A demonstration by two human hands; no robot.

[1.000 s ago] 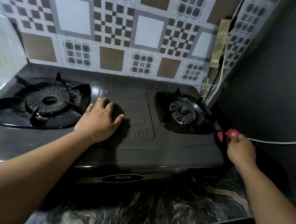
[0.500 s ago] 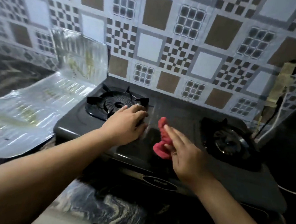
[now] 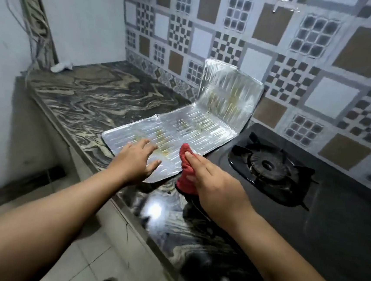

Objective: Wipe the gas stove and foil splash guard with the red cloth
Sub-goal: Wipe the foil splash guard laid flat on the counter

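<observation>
The foil splash guard lies mostly flat on the marbled counter left of the black gas stove, its far panel bent up against the tiled wall; yellowish stains streak it. My left hand rests flat on its near end with fingers spread. My right hand holds the bunched red cloth at the guard's near right edge, beside the stove's left corner. The stove's left burner shows to the right.
The marbled counter runs back left to a white wall. A white crumpled object and hanging cables sit in the far left corner. The counter's front edge drops to a tiled floor.
The view swung left from the stove to the foil guard. My left hand left the stove top and now lies on the foil. My right hand carried the red cloth leftward to the foil's edge.
</observation>
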